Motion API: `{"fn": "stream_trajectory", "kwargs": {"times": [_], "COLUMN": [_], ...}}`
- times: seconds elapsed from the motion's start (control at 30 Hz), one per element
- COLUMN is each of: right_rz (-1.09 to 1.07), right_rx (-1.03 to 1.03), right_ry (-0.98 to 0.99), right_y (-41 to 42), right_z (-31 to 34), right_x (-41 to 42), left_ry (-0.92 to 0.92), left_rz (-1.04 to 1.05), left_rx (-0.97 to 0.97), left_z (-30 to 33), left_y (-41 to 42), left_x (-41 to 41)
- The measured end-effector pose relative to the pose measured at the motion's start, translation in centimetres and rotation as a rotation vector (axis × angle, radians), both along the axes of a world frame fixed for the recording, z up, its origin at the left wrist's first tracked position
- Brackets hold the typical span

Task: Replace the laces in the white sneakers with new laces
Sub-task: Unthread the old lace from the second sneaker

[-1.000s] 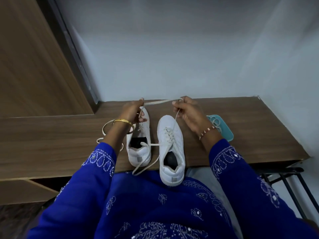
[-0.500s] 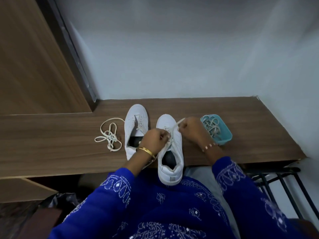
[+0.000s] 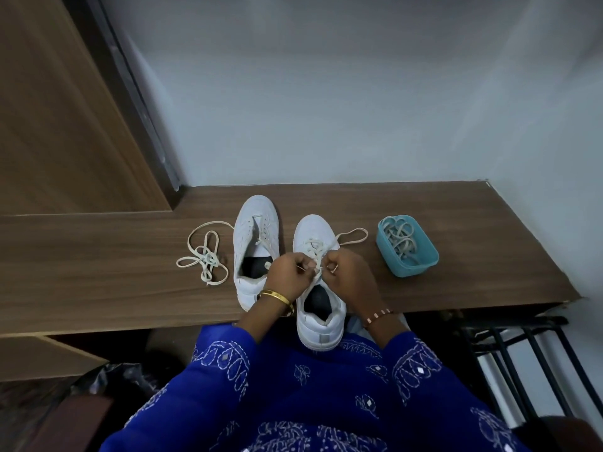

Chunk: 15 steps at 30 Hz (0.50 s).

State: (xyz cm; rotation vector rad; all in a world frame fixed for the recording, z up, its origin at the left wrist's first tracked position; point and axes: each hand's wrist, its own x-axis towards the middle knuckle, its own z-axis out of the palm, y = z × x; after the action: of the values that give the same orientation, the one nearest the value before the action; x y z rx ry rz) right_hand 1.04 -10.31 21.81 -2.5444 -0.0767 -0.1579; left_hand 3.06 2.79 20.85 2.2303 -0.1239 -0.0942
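Two white sneakers stand side by side on the wooden shelf (image 3: 456, 223), toes pointing away from me. The right sneaker (image 3: 318, 308) is laced with an off-white lace (image 3: 354, 236) that loops out to its right. My left hand (image 3: 288, 272) and my right hand (image 3: 349, 272) meet over its top eyelets, each pinching a strand of that lace. The left sneaker (image 3: 256, 230) has a lace only through a few eyelets. A loose off-white lace (image 3: 204, 252) lies coiled to its left.
A teal plastic tub (image 3: 409, 256) holding tangled laces sits at the right of the shelf. A wooden panel (image 3: 65, 109) rises at the left and a white wall behind. A black metal rack (image 3: 522, 353) stands below right.
Both hands came back from the sneakers' toes to the right sneaker's top eyelets, drawing the lace in; a loop now lies beside the toe. The view tilted down.
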Motion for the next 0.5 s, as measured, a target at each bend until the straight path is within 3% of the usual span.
{"fn": "stream_trajectory", "kwargs": {"times": [0.07,0.2,0.5], "right_rz": [-0.031,-0.323,-0.183], "right_rx": [0.075,0.504,0.382], "right_ry": [0.004,0.23,0.169], "right_y": [0.2,0.1,-0.4], "right_z": [-0.4,-1.2,-0.9], "right_x": [0.1,0.7,0.7], "left_ry": [0.019,0.039,-0.049], "left_rz": [0.024,0.049,-0.047], "left_rx": [-0.041,-0.089,-0.011], "left_z": [-0.1,-0.1,-0.3], "left_y": [-0.1,-0.2,-0.5], "left_x": [-0.1,-0.4,-0.2]}}
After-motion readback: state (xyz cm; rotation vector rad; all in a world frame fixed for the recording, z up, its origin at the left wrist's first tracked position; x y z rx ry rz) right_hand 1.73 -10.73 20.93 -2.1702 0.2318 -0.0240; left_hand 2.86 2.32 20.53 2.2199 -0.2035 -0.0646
